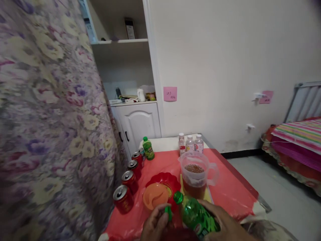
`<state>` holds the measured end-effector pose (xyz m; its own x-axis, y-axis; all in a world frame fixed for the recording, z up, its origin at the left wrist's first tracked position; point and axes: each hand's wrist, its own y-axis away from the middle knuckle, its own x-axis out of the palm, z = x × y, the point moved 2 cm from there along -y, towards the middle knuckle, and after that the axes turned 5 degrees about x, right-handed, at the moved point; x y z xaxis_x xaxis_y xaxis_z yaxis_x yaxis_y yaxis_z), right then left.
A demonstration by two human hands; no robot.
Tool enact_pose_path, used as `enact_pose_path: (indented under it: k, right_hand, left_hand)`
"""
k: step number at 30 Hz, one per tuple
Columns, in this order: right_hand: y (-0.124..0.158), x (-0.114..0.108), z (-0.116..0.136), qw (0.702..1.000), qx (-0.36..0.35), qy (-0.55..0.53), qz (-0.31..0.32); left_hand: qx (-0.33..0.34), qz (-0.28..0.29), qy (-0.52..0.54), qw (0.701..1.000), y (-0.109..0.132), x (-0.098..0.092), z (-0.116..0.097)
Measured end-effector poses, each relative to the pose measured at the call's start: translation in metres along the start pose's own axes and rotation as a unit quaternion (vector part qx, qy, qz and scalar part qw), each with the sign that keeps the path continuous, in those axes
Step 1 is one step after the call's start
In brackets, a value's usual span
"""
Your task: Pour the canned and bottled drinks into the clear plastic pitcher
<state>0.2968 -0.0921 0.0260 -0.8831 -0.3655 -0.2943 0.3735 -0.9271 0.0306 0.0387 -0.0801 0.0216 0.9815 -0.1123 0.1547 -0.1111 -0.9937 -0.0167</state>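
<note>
My right hand is wrapped round a green plastic bottle, tilted with its uncapped neck toward the upper left. Between the fingers of my left hand is a green bottle cap, apart from the bottle's mouth. Just beyond the bottle stands a clear plastic pitcher partly filled with brown, foamy liquid. An orange dish lies over the edge of a red scalloped plate in front of my left hand.
Several red cans line the table's left side. A second green bottle stands at the back left, and three small bottles at the back. Red sheeting covers the table. A floral curtain hangs at left.
</note>
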Motion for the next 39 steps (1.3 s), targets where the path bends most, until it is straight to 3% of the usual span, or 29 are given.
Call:
enact_pose_path:
  k: [4, 11, 17, 24, 28, 35, 39]
  right_hand:
    - [-0.011, 0.026, -0.021, 0.998, -0.048, -0.045, 0.005]
    - [-0.008, 0.032, -0.046, 0.999, -0.044, -0.007, -0.028]
    - [-0.009, 0.032, -0.06, 0.998, -0.046, 0.034, -0.01]
    - [-0.009, 0.034, -0.072, 0.998, -0.023, 0.057, -0.035]
    - [-0.007, 0.037, -0.072, 0.999, -0.023, 0.028, -0.019]
    - [-0.014, 0.044, -0.078, 0.997, -0.047, -0.053, 0.021]
    - [-0.015, 0.046, -0.072, 0.996, -0.047, -0.067, 0.025]
  left_hand:
    - [0.054, -0.011, -0.081, 0.995, 0.006, 0.003, -0.014]
    - [0.083, -0.043, -0.167, 0.982, 0.007, 0.009, -0.016]
    - [0.119, -0.003, -0.291, 0.949, 0.005, 0.014, -0.028]
    - [0.11, 0.054, -0.389, 0.913, 0.003, 0.021, -0.042]
    - [0.101, 0.069, -0.384, 0.915, 0.002, 0.019, -0.044]
    - [0.085, 0.141, -0.269, 0.949, 0.003, 0.004, -0.043]
    - [0.045, 0.126, -0.247, 0.96, 0.006, 0.002, -0.043]
